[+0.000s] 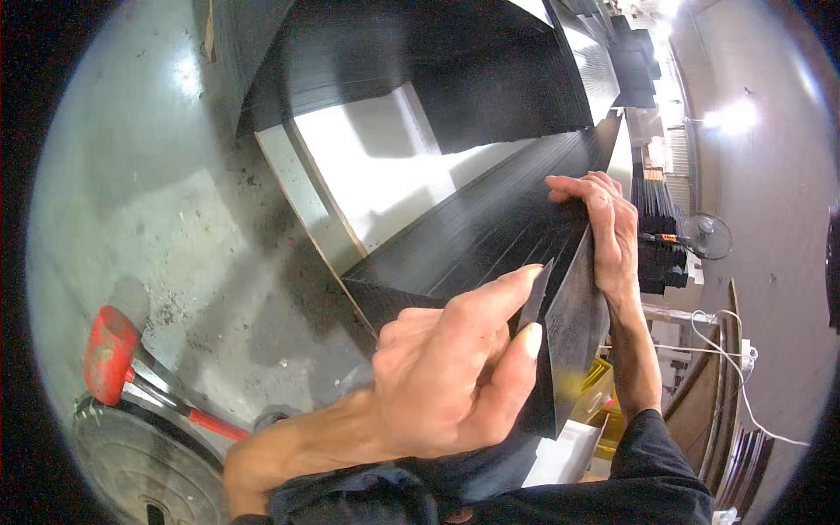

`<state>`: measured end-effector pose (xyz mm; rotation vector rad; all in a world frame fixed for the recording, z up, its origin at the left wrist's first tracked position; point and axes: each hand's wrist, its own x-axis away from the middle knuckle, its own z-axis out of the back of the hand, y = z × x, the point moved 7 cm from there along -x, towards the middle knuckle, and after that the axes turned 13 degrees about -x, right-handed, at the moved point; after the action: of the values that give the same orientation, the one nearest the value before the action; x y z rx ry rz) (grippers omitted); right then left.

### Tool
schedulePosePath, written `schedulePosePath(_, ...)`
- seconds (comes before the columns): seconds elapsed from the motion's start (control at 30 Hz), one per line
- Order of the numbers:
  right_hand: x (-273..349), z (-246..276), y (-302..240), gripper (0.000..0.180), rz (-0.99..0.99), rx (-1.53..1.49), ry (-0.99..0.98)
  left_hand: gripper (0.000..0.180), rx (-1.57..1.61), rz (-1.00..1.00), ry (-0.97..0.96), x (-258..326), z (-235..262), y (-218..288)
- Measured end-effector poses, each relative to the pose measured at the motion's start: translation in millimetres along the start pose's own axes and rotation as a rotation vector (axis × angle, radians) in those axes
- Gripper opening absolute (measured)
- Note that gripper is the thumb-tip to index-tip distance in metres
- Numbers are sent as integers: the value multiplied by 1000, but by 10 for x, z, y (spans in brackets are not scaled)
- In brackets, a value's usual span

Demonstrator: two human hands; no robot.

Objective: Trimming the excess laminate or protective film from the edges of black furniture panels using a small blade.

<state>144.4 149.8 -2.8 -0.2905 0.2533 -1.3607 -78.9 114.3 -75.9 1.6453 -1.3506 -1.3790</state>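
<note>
Several thin black sheets (472, 249) lie together in a long slanting stack in front of me. My left hand (455, 372) pinches a thin black piece (536, 297) between thumb and fingertip near the stack's close end; it looks like a sheet's raised corner. Whether it joins the sheet below, I cannot tell. Farther along, my right hand (604, 219) lies over the stack's right edge, its fingers bent loosely over the top and its palm against the side. Nothing shows between the right hand's fingers.
A red mallet (112, 354) stands at the lower left beside a round grey lid or base (144, 468). Beyond the stack are a white panel (367, 149) and a larger black ribbed block (420, 70). On the right are a fan (704, 236), a white cable (731, 363) and yellow items (599, 389).
</note>
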Motion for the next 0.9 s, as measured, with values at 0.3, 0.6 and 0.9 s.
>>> schedulePosePath(0.3,1,37,-58,46,-1,-36,32,36,-70,21,13,108,-107,-37)
schedulePosePath(0.6,17,32,-36,46,16,-44,37,29,95,161,-43,108,-139,-25)
schedulePosePath(0.9,23,27,-42,48,3,-44,46,29,5,265,-18,233,-44,-190)
